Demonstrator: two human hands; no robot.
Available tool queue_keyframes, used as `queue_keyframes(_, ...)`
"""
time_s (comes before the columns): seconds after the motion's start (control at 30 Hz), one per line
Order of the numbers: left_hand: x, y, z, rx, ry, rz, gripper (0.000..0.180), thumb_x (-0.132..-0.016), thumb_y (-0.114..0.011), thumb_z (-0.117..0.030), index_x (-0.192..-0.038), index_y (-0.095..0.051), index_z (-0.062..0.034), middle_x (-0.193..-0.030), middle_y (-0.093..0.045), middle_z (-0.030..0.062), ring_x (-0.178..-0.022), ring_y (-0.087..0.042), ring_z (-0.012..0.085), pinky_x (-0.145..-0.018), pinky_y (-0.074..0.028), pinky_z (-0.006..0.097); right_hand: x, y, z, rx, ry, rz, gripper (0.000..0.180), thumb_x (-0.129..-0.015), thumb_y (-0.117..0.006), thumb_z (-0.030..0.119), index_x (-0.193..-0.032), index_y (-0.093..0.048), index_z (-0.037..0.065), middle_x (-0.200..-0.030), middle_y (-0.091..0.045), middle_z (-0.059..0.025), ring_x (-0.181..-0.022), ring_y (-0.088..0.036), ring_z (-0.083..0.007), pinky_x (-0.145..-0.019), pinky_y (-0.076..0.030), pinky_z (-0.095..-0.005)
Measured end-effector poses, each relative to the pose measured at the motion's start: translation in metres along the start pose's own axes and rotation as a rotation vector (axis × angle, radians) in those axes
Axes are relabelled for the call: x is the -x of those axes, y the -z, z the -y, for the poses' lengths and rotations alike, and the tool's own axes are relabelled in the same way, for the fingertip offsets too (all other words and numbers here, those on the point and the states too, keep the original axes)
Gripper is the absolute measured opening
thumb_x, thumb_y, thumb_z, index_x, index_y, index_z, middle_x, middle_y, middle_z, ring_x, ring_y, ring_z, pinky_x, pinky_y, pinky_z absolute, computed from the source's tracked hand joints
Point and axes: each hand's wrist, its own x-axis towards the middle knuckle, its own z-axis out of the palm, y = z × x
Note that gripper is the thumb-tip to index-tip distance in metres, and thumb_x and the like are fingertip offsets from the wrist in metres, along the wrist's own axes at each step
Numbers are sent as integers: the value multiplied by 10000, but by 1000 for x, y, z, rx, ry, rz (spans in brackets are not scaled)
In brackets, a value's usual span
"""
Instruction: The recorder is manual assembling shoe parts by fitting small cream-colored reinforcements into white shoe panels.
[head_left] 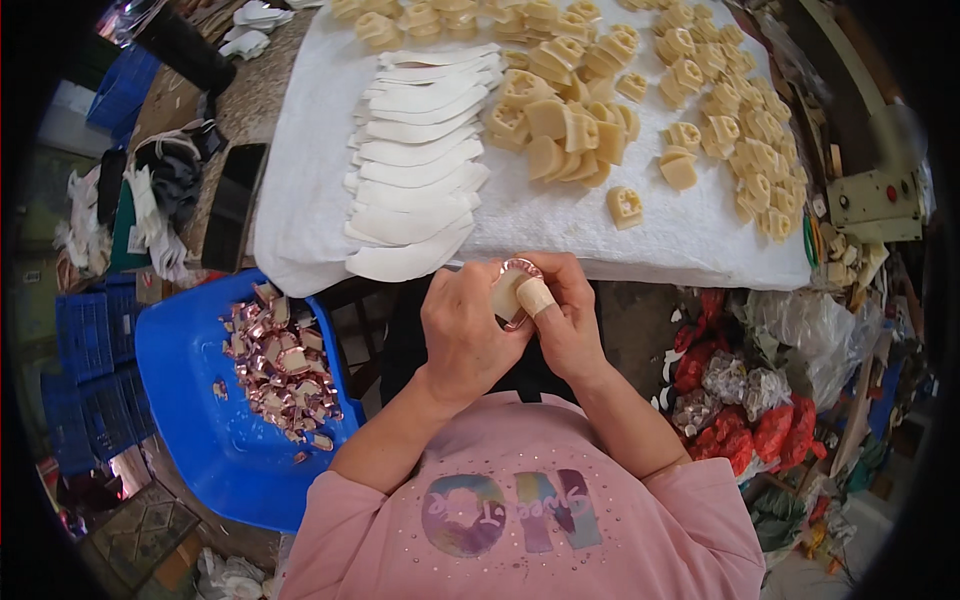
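Just off the table's near edge, my left hand and my right hand meet around a small cream piece with a shiny rose-pink metallic rim. My left fingers are closed on its left side. The right fingers curl behind it, and the right thumb, wearing a beige cover, presses on its face. Beyond my hands, curved white strips overlap in a long row on the white cloth. To their right are loose beige moulded blocks, with a single block lying apart.
At lower left a blue basin holds a heap of metallic pink-edged pieces. A dark phone lies left of the cloth. Red and clear plastic bags fill the lower right, below a machine control box.
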Motion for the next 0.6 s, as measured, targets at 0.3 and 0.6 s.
queue_keyframes(0.3, 25, 50, 63, -36, 422, -177, 340, -736, -692, -55, -1044, -555, -10, -949, -577, 76, -860, -550, 152, -757, -447, 283, -34, -3, 4, 752, 419, 126, 305, -788, -667, 79, -1067, -555, 33, -891, -530, -105, -794, -518, -256, -676, -438, -353)
queue_keyframes(0.6, 126, 153, 158, -681, 800, -390, 398, -751, -679, -124, -1115, -552, -30, -1103, -460, 163, -1047, -421, 291, -936, -334, 390, -57, -19, -3, 955, 619, 189, 290, -690, -680, -1, -959, -578, 37, -914, -530, -96, -870, -477, -291, -743, -390, -384)
